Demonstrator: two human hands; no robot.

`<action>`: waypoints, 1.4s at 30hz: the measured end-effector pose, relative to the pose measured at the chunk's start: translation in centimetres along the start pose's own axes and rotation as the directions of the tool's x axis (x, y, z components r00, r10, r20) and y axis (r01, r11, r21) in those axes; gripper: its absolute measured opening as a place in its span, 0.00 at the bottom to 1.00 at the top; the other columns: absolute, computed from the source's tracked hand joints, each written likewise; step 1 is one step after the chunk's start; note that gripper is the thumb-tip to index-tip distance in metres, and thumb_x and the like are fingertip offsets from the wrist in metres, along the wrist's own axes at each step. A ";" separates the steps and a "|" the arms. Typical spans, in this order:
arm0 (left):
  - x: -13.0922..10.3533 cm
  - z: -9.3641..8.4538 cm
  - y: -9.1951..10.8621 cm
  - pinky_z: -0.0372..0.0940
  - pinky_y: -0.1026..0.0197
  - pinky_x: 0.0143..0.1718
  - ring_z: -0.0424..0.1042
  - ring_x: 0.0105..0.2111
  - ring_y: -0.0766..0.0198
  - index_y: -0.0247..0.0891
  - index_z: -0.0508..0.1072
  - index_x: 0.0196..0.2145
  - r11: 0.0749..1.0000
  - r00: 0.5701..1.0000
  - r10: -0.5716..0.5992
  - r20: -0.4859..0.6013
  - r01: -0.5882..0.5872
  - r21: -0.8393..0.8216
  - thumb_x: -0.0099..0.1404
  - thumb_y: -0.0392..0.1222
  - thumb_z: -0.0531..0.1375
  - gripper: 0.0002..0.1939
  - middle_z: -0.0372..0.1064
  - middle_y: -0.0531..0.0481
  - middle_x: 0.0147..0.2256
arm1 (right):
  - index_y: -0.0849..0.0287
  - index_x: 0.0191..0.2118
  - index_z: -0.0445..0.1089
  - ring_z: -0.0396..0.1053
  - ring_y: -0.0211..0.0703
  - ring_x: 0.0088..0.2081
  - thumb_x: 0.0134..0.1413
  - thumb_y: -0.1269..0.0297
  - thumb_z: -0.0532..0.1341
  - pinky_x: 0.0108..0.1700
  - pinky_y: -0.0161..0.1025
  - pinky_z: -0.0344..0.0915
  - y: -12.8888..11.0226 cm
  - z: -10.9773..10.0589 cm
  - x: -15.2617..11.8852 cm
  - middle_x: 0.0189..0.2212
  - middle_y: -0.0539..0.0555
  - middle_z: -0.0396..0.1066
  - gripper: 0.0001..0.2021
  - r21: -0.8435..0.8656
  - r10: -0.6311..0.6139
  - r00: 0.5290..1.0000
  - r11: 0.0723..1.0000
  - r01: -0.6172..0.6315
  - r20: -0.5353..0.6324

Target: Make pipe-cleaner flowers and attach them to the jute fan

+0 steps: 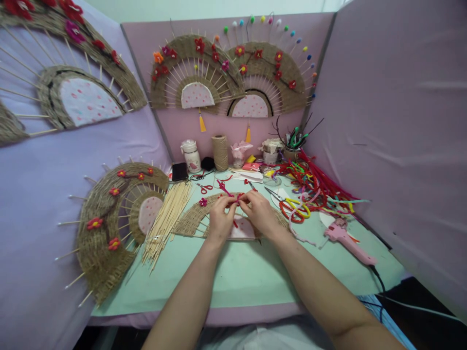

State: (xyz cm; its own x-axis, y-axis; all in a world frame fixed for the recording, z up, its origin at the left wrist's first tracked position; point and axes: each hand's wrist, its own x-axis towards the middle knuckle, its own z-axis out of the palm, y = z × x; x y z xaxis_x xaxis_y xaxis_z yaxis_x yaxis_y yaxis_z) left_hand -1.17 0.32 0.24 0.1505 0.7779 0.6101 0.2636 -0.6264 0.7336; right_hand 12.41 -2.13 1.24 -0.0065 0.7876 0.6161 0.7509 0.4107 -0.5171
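Over a half-round twine fan [192, 218] lying on the table, my left hand [221, 218] and my right hand [260, 214] meet fingertip to fingertip. Both pinch a magenta-red fuzzy pipe cleaner [225, 188], one end of which sticks out to the upper left. Its part between the fingers is small and partly hidden. The fan has a pale, pink-spotted half-circle centre [245, 229], partly covered by my hands. A small magenta flower [203, 201] rests on the fan's left side. Just behind the fan are small red-handled scissors [206, 188].
Thin wooden sticks [166, 221] lie left, beside an upright finished fan [97, 243]. To the right are large scissors [292, 210], a pink glue gun [348, 243] with a cord, and heaped red pipe cleaners [317, 180]. A twine spool [220, 153] and a white bottle [191, 156] stand behind.
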 end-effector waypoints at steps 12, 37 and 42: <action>-0.2 0.9 -0.1 0.63 0.62 0.34 0.69 0.29 0.65 0.34 0.72 0.29 0.897 0.934 -0.346 -0.087 0.302 -0.323 0.53 0.40 0.61 0.06 0.70 0.49 0.28 | 0.58 0.28 0.69 0.68 0.38 0.26 0.47 0.65 0.59 0.32 0.35 0.63 -0.8 0.6 -0.1 0.25 0.51 0.72 0.04 0.304 0.277 0.961 0.916 -0.262 -0.008; 0.1 1.5 -0.9 0.61 0.65 0.36 0.68 0.29 0.69 0.34 0.69 0.30 0.706 0.874 -0.482 0.054 0.424 -0.568 0.46 0.36 0.65 0.12 0.69 0.52 0.28 | 0.60 0.26 0.68 0.66 0.38 0.25 0.43 0.64 0.58 0.30 0.35 0.61 -0.9 1.2 -0.1 0.23 0.51 0.71 0.05 0.369 0.388 0.922 0.857 -0.359 -0.004; 0.2 1.2 -1.4 0.61 0.65 0.30 0.66 0.24 0.70 0.34 0.68 0.26 0.655 0.831 -0.546 0.107 0.503 -0.564 0.44 0.36 0.64 0.10 0.67 0.53 0.23 | 0.61 0.26 0.68 0.66 0.39 0.25 0.42 0.63 0.60 0.29 0.34 0.62 -0.3 1.4 0.1 0.23 0.52 0.70 0.07 0.490 0.438 0.897 0.771 -0.407 0.056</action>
State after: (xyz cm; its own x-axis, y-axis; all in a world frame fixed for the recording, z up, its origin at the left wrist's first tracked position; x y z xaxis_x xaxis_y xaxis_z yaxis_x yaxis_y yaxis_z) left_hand -0.33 1.36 -1.03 0.0827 0.9938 0.0746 -0.2889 -0.0477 0.9562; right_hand 11.20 -1.51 0.62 0.2864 0.9122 0.2931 0.2585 0.2210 -0.9404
